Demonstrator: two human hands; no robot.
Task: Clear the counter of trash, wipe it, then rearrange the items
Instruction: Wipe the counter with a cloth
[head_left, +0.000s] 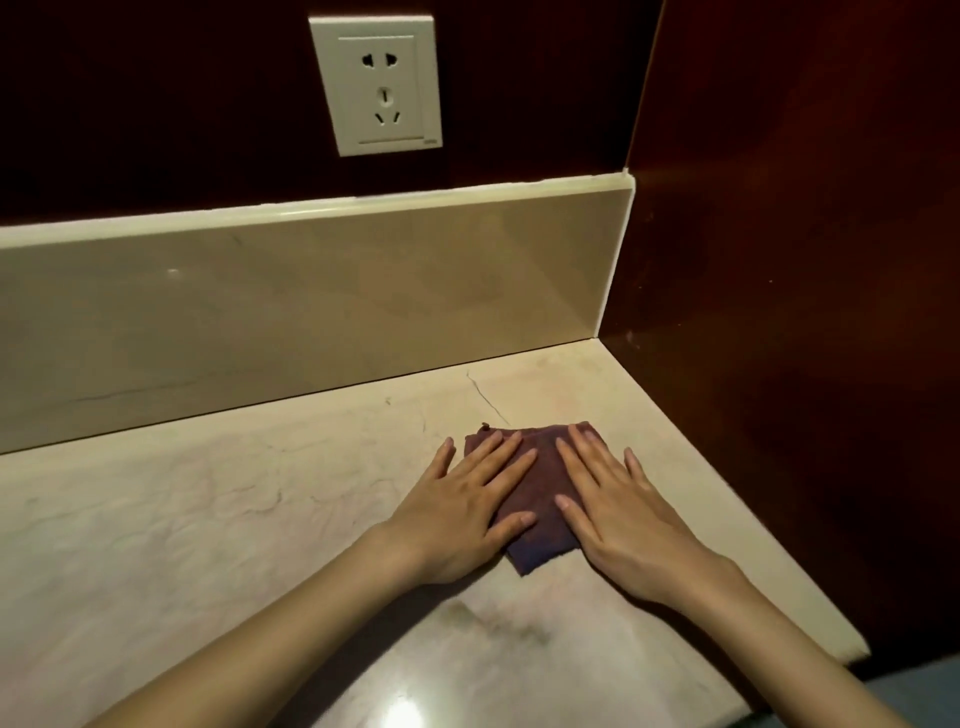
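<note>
A: Pale marbled surface (218, 519) filling the lower view, running back to a beige upstand (311, 312) and butting against a dark red-brown side panel (779, 312) on the right. Looked bare of trash in this view.

B: Noted. Dark wall above, white socket (375, 85) set into it. Thin crack (488, 397) seen wandering from the back edge toward the cloth. Greyish smudge (498, 621) spotted nearer the front edge, between the forearms.

A: Then the hands. Left hand (462, 512) laid flat, fingers straight and spread, pressing the left half of the cloth. Right hand (621, 512) the same on the right half, fingers apart, nothing curled or pinched.

B: And the cloth (540, 499) itself: dark purplish, folded small, lying flat on the surface close to the right-hand corner, mostly hidden under both palms, one corner poking out toward the front.

A: Judged as the wiping step, partway through.

B: Agreed. Best done with even weight through both palms, cloth kept folded and flat so no edge rolled under. Overlapping strokes, worked out from the corner toward the front. That smudge probably wanted a slower pass.

A: Worth care along the crack too, to avoid snagging a thread.

B: Tiny dark speck (485, 425) at the cloth's far corner; could not tell what.
</note>
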